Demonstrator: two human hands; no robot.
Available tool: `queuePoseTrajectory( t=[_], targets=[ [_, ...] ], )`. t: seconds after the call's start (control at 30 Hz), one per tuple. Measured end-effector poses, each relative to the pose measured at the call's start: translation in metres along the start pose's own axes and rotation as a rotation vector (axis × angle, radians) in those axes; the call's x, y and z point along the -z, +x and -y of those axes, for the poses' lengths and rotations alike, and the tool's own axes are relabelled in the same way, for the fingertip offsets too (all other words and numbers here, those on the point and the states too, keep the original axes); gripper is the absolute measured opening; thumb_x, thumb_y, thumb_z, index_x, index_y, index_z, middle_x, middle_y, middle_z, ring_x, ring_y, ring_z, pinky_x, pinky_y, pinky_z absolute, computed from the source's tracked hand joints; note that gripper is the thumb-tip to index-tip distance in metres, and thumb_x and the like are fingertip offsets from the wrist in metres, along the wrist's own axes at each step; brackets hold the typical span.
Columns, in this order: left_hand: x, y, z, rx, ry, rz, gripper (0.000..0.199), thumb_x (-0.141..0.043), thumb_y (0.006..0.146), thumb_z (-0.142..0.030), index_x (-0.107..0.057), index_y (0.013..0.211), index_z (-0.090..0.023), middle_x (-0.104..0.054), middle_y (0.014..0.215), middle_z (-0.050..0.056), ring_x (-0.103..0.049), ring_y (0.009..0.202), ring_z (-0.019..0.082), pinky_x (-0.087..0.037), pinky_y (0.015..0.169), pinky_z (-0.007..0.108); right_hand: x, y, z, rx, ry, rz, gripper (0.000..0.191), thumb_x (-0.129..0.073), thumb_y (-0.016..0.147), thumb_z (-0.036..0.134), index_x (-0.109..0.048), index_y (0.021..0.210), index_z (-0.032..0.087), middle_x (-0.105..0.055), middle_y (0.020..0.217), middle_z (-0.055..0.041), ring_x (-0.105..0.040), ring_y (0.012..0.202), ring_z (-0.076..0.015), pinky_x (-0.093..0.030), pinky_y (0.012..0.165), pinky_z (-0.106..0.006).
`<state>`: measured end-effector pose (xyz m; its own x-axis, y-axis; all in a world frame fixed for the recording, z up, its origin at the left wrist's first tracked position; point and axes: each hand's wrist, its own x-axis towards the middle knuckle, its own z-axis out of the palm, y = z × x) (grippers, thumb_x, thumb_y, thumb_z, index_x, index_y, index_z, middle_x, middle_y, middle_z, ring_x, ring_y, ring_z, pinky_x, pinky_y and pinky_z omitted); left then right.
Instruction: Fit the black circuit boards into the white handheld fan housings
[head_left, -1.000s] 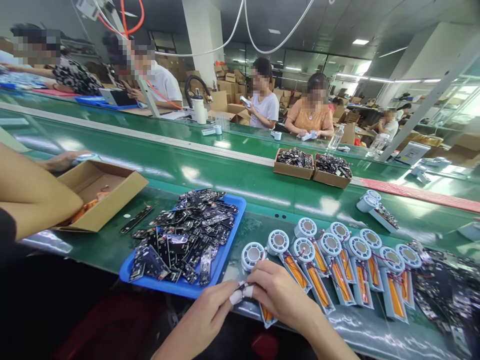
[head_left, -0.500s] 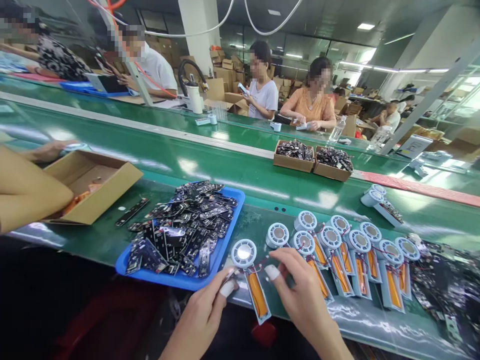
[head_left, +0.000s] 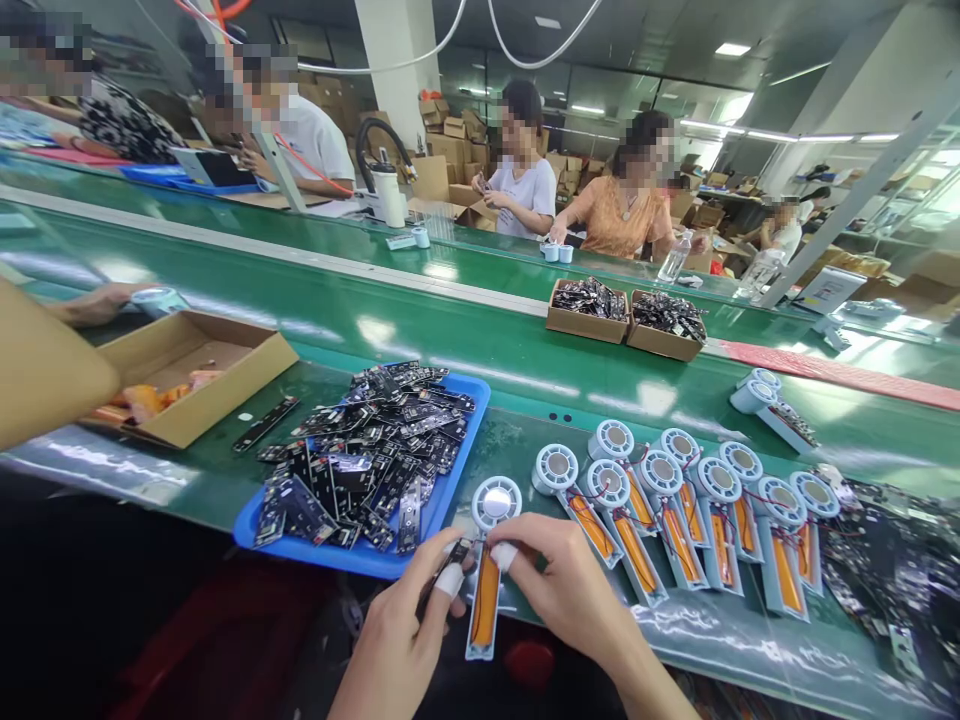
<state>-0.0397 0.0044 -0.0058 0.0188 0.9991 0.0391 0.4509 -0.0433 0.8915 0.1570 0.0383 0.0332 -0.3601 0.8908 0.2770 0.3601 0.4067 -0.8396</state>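
Observation:
My left hand (head_left: 416,610) is closed on a narrow black circuit board (head_left: 452,555), pinched between its white-wrapped thumb and the fingers. Just right of it, my right hand (head_left: 559,575) is closed too. Its white-covered thumb and fingertips pinch at a thin wire (head_left: 478,543), mostly hidden, beside the board. Between and below both hands lies a pale blue fan-like housing, with a round grilled head (head_left: 496,500) and a slim handle holding an orange battery (head_left: 486,600). The handle end reaches over the bench's front edge.
A blue tray (head_left: 474,420) heaped with black circuit boards is on the left. Several similar housings (head_left: 679,530) lie in a row at right, beside piled boards (head_left: 892,560). A cardboard box (head_left: 247,375) and a co-worker's arm (head_left: 52,360) are at far left. Two board-filled boxes (head_left: 626,325) stand behind.
The housing before me has swung upright, its handle end moving left. My right hand has come left to my left hand, its fingers now closed. Across the line, a co-worker's arm reaches out.

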Motion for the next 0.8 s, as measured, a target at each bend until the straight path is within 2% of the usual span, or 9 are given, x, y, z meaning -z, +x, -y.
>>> queuePoseTrajectory(
  t=[0.1,0.23,0.3,0.47,0.57,0.7,0.8],
  targets=[
    [-0.001,0.0,-0.004,0.0,-0.015,0.007,0.03,-0.043,0.094,-0.04,-0.065,0.106,-0.024,-0.069,0.064,-0.002,-0.063,0.047,0.015,-0.052,0.048,0.023,-0.001,-0.002,0.001,0.06,0.005,0.08,0.026,-0.054,0.096,0.009,-0.074,0.104,0.022,-0.074,0.102,-0.0046,-0.069,0.096,-0.0172,-0.053,0.087,-0.027],
    [-0.004,-0.003,-0.007,0.034,-0.044,0.083,0.024,-0.042,0.094,-0.036,-0.061,0.095,-0.023,-0.062,0.063,-0.003,-0.058,0.048,0.015,-0.049,0.048,0.023,-0.003,-0.004,-0.002,0.124,0.024,0.085,0.024,-0.057,0.094,0.008,-0.075,0.101,0.021,-0.074,0.108,-0.0051,-0.069,0.1,-0.0167,-0.053,0.092,-0.027],
    [-0.007,-0.005,-0.008,0.068,-0.058,0.082,0.023,-0.041,0.095,-0.036,-0.06,0.094,-0.023,-0.059,0.064,-0.003,-0.055,0.047,0.014,-0.047,0.047,0.023,-0.004,-0.004,-0.004,0.17,0.025,0.124,0.022,-0.057,0.094,0.009,-0.074,0.101,0.021,-0.075,0.107,-0.0048,-0.068,0.102,-0.0172,-0.052,0.093,-0.028],
    [-0.014,-0.011,-0.008,0.174,-0.142,0.03,0.026,-0.039,0.094,-0.039,-0.059,0.095,-0.023,-0.045,0.058,-0.007,-0.043,0.043,0.014,-0.039,0.042,0.023,-0.008,-0.002,-0.01,0.243,-0.081,0.172,0.023,-0.054,0.096,0.012,-0.072,0.105,0.023,-0.075,0.1,-0.0053,-0.066,0.094,-0.0193,-0.054,0.086,-0.031],
    [-0.014,-0.012,-0.003,0.203,-0.169,0.023,0.027,-0.038,0.094,-0.041,-0.058,0.097,-0.023,-0.045,0.058,-0.007,-0.039,0.042,0.013,-0.035,0.04,0.023,-0.004,-0.001,-0.012,0.261,-0.061,0.225,0.035,-0.046,0.095,0.006,-0.07,0.114,0.022,-0.073,0.111,-0.0065,-0.065,0.102,-0.0194,-0.053,0.092,-0.032],
    [-0.008,-0.011,0.002,0.215,-0.168,0.092,0.026,-0.041,0.092,-0.04,-0.059,0.099,-0.022,-0.045,0.06,-0.007,-0.041,0.045,0.013,-0.036,0.041,0.023,0.01,0.0,-0.01,0.254,-0.004,0.327,0.048,-0.038,0.087,-0.004,-0.07,0.115,0.02,-0.069,0.125,-0.0075,-0.061,0.115,-0.0186,-0.049,0.101,-0.034],
    [-0.006,-0.01,-0.002,0.217,-0.159,0.103,0.026,-0.043,0.091,-0.04,-0.06,0.099,-0.022,-0.042,0.057,-0.007,-0.042,0.045,0.014,-0.037,0.042,0.023,0.017,0.002,-0.008,0.213,0.004,0.378,0.036,-0.046,0.093,0.002,-0.073,0.111,0.019,-0.069,0.123,-0.0087,-0.062,0.115,-0.0188,-0.049,0.102,-0.031]
  ],
)
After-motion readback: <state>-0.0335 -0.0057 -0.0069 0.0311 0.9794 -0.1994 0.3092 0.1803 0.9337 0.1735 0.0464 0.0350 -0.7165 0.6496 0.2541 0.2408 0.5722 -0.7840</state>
